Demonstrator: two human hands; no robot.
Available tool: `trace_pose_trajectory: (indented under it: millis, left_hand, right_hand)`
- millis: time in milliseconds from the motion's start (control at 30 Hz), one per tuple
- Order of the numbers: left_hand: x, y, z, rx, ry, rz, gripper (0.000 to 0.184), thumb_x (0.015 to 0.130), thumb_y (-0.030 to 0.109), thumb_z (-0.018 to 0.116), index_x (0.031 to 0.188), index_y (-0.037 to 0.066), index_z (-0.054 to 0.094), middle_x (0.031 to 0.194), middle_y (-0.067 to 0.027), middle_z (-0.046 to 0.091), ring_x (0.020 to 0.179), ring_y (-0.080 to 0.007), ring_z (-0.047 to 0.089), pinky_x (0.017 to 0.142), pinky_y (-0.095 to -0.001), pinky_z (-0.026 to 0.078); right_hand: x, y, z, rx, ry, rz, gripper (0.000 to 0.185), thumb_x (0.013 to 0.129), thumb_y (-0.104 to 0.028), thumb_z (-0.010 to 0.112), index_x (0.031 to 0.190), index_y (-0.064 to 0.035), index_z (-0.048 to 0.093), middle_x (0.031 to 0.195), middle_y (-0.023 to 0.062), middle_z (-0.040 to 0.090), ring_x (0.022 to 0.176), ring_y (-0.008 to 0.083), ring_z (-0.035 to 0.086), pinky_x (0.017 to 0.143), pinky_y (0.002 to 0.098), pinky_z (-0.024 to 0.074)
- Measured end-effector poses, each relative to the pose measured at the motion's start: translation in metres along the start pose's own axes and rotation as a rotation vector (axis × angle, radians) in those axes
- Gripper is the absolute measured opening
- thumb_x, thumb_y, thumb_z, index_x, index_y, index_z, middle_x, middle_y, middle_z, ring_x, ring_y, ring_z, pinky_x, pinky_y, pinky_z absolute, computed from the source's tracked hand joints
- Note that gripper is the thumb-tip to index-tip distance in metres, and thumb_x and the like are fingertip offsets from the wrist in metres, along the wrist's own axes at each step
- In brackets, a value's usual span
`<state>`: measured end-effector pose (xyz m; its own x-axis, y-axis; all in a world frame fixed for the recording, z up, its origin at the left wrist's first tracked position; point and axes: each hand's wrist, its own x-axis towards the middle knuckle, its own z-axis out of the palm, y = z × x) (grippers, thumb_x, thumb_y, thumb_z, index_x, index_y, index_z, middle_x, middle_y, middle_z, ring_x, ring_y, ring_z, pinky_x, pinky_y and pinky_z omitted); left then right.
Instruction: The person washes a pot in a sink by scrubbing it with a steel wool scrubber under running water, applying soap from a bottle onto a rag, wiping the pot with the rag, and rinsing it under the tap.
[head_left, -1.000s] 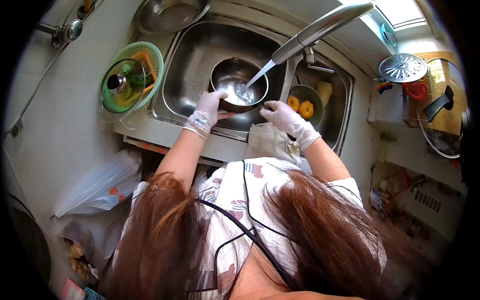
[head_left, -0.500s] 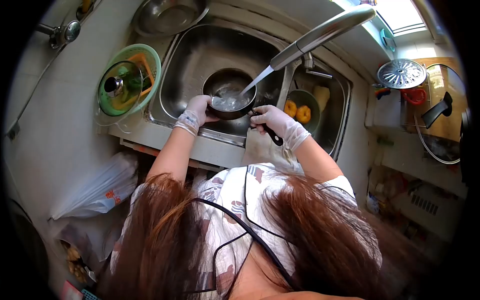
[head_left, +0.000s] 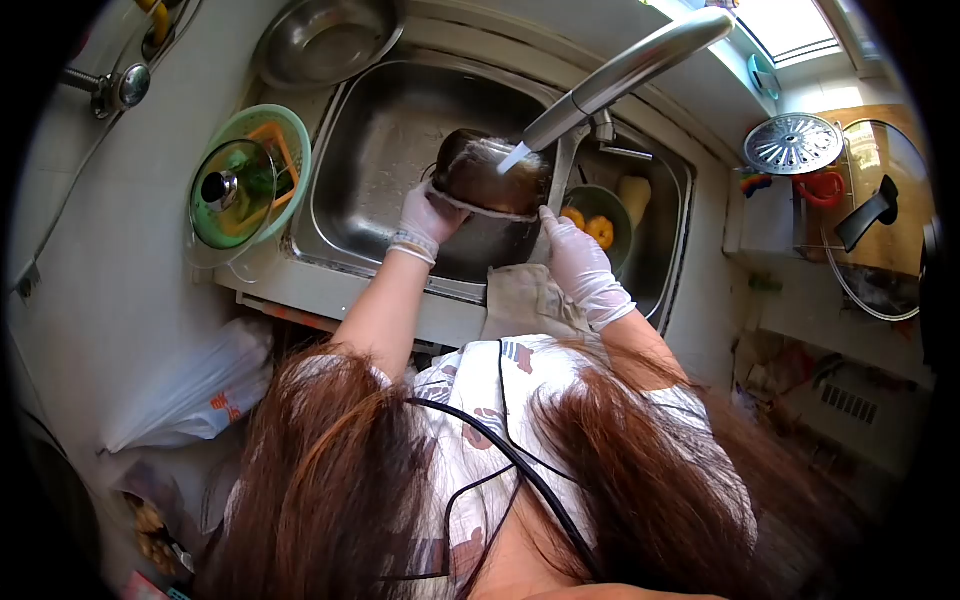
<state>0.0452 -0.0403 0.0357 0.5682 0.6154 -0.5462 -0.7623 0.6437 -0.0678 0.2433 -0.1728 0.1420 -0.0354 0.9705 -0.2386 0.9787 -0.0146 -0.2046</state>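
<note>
Holding a dark brown round metal pot tipped on its side inside the large stainless-steel sink basin, toward the basin's right side. Clamping the pot's near rim with the fingers of the white-gloved left hand; reaching the rim's right end with the white-gloved right hand, at the basin's front right. Cannot tell about closed or loose fingers there. Letting a stream of water from a curved silver faucet hit the pot's outer surface. Can see right of the basin a round green bowl with yellow-orange round pieces, left of it a mint-green plastic basket under a clear glass lid with a black knob, and at its front edge a draped beige cloth.
</note>
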Motion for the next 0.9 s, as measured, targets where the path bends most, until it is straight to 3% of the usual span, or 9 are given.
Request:
trace_pose_trajectory:
  millis: [200, 333, 433, 500, 567, 667, 767, 833, 900]
  left_hand:
    - [-0.006, -0.015, 0.013, 0.040, -0.192, -0.042, 0.052, 0.096, 0.040, 0.036, 0.134, 0.006, 0.040, 0.142, -0.0132, 0.038, 0.131, -0.0332, 0.034, 0.110, -0.0508, 0.024]
    - [-0.040, -0.042, 0.047, -0.051, -0.319, -0.075, 0.059, 0.087, 0.040, 0.059, 0.135, 0.013, 0.040, 0.140, -0.0091, 0.041, 0.131, -0.0308, 0.034, 0.108, -0.0508, 0.027]
    - [-0.036, -0.044, 0.028, 0.797, -0.112, 0.158, 0.035, 0.088, 0.022, 0.062, 0.120, 0.010, 0.054, 0.114, -0.0048, 0.059, 0.106, -0.0185, 0.054, 0.091, -0.0394, 0.044]
    - [-0.025, -0.035, 0.010, 0.776, 0.143, 0.176, 0.017, 0.087, 0.012, 0.062, 0.100, 0.002, 0.062, 0.090, -0.0052, 0.064, 0.076, -0.0157, 0.060, 0.071, -0.0274, 0.050]
    - [-0.028, -0.020, 0.012, 0.828, 0.109, 0.381, 0.012, 0.086, 0.006, 0.060, 0.097, 0.001, 0.062, 0.089, -0.0056, 0.064, 0.077, -0.0164, 0.061, 0.068, -0.0280, 0.051]
    - [-0.050, 0.012, 0.024, 1.001, 0.103, 0.517, 0.025, 0.088, 0.000, 0.053, 0.113, 0.000, 0.053, 0.106, -0.0109, 0.061, 0.088, -0.0241, 0.062, 0.075, -0.0361, 0.056]
    - [-0.073, 0.046, 0.031, 0.948, -0.018, 0.311, 0.040, 0.089, -0.002, 0.045, 0.128, 0.005, 0.042, 0.122, -0.0139, 0.052, 0.110, -0.0296, 0.055, 0.085, -0.0482, 0.054]
    - [-0.082, 0.064, 0.021, 0.860, -0.149, 0.147, 0.045, 0.090, -0.001, 0.046, 0.133, 0.010, 0.040, 0.131, -0.0134, 0.047, 0.119, -0.0318, 0.049, 0.091, -0.0549, 0.048]
    - [-0.097, 0.065, 0.022, 0.687, -0.189, 0.085, 0.049, 0.088, -0.001, 0.049, 0.134, 0.012, 0.039, 0.132, -0.0124, 0.046, 0.121, -0.0318, 0.047, 0.092, -0.0560, 0.047]
  right_hand:
    - [-0.010, -0.006, -0.011, -0.105, 0.011, 0.142, 0.060, 0.075, 0.002, 0.052, 0.133, -0.0084, 0.043, 0.101, 0.0165, 0.057, 0.086, 0.0318, 0.063, 0.070, 0.0392, 0.0523]
    - [0.003, -0.031, 0.005, 0.168, 0.101, 0.168, 0.059, 0.076, 0.001, 0.051, 0.134, -0.0077, 0.042, 0.102, 0.0182, 0.057, 0.090, 0.0350, 0.060, 0.078, 0.0430, 0.0498]
    - [0.024, -0.049, 0.043, 0.406, 0.194, 0.161, 0.052, 0.079, -0.003, 0.052, 0.131, -0.0076, 0.045, 0.101, 0.0216, 0.059, 0.096, 0.0382, 0.058, 0.080, 0.0457, 0.0475]
    - [0.035, -0.086, 0.021, 0.624, 0.035, 0.231, 0.048, 0.081, -0.006, 0.051, 0.128, -0.0048, 0.046, 0.104, 0.0250, 0.059, 0.099, 0.0400, 0.056, 0.082, 0.0464, 0.0462]
    - [0.042, -0.092, 0.046, 0.789, 0.209, -0.038, 0.046, 0.084, -0.010, 0.056, 0.127, -0.0005, 0.046, 0.102, 0.0232, 0.063, 0.095, 0.0382, 0.060, 0.083, 0.0419, 0.0473]
    - [0.060, -0.067, 0.034, 1.411, -0.448, 0.053, 0.040, 0.087, -0.022, 0.063, 0.119, -0.0002, 0.057, 0.090, 0.0082, 0.065, 0.084, 0.0203, 0.060, 0.081, 0.0327, 0.0475]
    - [0.104, -0.025, 0.060, 0.812, -0.372, 0.110, 0.036, 0.081, -0.027, 0.066, 0.112, -0.0079, 0.064, 0.096, 0.0120, 0.067, 0.089, 0.0284, 0.063, 0.082, 0.0383, 0.0497]
    - [0.130, -0.018, 0.108, 0.161, 0.087, 0.025, 0.038, 0.077, -0.028, 0.067, 0.112, -0.0122, 0.062, 0.107, 0.0146, 0.064, 0.097, 0.0349, 0.061, 0.085, 0.0416, 0.0489]
    - [0.146, -0.027, 0.125, 0.125, -0.206, 0.011, 0.042, 0.081, -0.027, 0.061, 0.122, -0.0195, 0.054, 0.122, 0.0187, 0.055, 0.111, 0.0374, 0.054, 0.095, 0.0414, 0.0430]
